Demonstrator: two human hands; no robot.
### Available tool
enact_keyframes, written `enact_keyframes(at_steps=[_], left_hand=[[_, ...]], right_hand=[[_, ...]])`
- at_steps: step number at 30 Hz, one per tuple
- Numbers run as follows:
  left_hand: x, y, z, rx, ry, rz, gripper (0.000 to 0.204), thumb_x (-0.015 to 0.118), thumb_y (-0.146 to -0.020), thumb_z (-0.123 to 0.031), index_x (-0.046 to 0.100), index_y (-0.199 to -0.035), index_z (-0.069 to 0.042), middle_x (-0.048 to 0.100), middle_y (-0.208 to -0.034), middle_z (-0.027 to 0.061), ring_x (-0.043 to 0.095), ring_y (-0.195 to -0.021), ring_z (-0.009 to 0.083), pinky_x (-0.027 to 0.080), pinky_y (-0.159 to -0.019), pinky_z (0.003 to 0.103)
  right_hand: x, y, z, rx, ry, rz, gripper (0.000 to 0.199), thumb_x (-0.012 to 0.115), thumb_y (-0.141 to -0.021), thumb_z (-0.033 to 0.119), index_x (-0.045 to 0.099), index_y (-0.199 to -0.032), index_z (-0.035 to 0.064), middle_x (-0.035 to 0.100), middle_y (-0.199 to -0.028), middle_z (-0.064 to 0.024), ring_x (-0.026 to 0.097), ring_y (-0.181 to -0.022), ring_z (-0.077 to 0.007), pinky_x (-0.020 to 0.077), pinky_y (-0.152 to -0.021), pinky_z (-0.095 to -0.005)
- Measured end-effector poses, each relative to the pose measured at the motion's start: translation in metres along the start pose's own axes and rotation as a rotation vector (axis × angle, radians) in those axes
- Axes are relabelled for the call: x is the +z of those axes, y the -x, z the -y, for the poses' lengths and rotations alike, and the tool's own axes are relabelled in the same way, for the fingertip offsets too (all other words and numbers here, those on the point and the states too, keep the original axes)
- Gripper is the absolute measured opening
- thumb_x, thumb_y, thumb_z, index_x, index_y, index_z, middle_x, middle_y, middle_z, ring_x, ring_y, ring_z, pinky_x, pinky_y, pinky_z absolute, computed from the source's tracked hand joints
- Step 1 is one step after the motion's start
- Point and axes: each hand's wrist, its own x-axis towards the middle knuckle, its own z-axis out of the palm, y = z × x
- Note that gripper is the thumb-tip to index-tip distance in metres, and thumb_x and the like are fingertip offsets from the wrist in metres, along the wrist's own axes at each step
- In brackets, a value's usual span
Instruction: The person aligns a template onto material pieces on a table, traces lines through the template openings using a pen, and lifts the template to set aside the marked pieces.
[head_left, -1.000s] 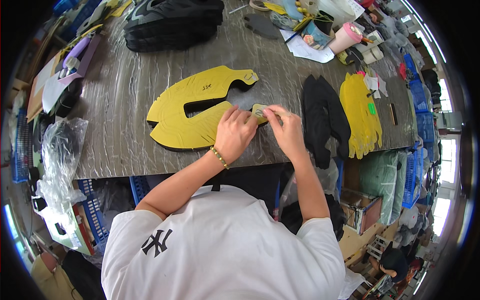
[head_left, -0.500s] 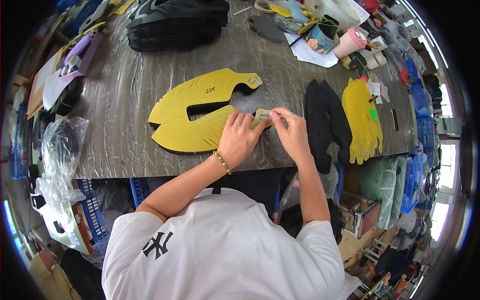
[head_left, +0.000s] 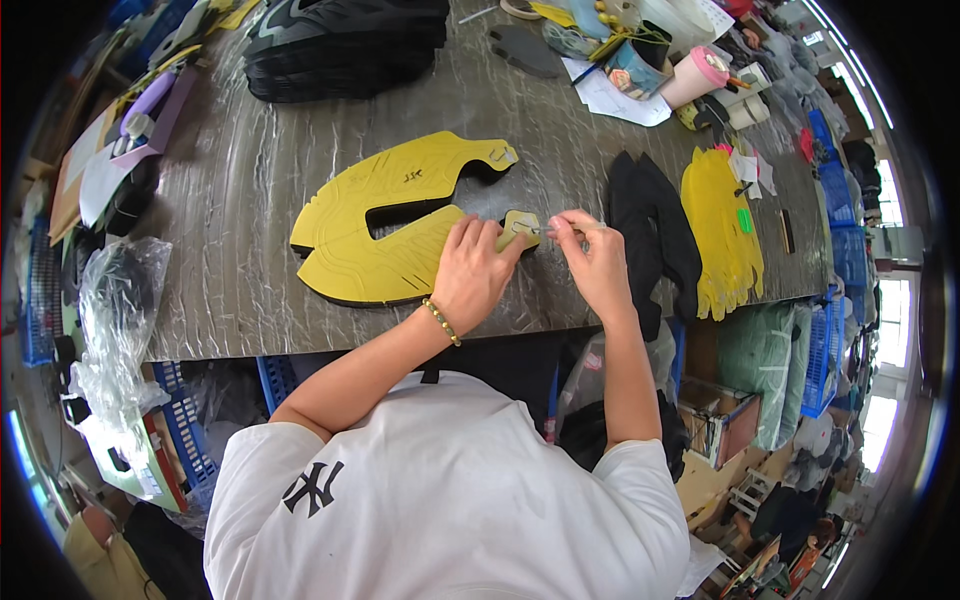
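Observation:
A U-shaped yellow shoe upper piece [head_left: 375, 185] lies on the table, with dark layers showing along its edges underneath. Its toe points left and its two ends point right. My left hand [head_left: 470, 265] presses on the near arm of this piece, fingers bent close together and the thumb near its end tab. Pinched in my right hand [head_left: 597, 265] is a thin pen-like tool [head_left: 546, 231], its tip at the pale mark on that tab. A similar pale mark shows on the far tab. The tool's exact kind is too small to make out.
Right of my hands lie black U-shaped pieces [head_left: 640, 200] and a pile of yellow pieces [head_left: 715, 230]. A stack of black shoe uppers [head_left: 340, 55] stands at the back. A pink-lidded cup [head_left: 697, 78] is at the back right. A clear plastic bag [head_left: 120, 330] hangs at the left edge.
My right hand has shifted slightly right, and the thin tool now shows between its fingers and the tab. My left hand stays on the yellow piece. The whole view has shifted slightly.

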Motion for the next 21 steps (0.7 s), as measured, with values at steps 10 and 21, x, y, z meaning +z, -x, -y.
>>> enact_keyframes(at_steps=[10,21], left_hand=[[-0.001,-0.001,-0.002,-0.023,-0.017,0.025,0.033,0.068,-0.078,-0.012,0.066,-0.110,-0.015,0.057,-0.092,0.0073,0.056,-0.092,0.0258,0.041,-0.097,0.042],[-0.050,-0.029,0.056,-0.174,-0.112,-0.075,0.059,0.069,-0.080,-0.042,0.051,-0.130,-0.016,0.043,-0.137,0.0142,0.038,-0.132,0.0310,0.018,-0.112,0.057]], right_hand=[[0.000,0.006,-0.003,-0.055,0.078,-0.012,0.019,0.060,-0.093,0.012,0.064,-0.093,-0.0066,0.068,-0.079,-0.0130,0.068,-0.072,-0.0164,0.0503,-0.066,-0.0275],[-0.027,0.007,0.012,-0.087,0.070,-0.292,0.018,0.057,-0.096,0.011,0.063,-0.094,-0.0051,0.069,-0.078,-0.0107,0.069,-0.074,-0.0144,0.0505,-0.068,-0.0258]])
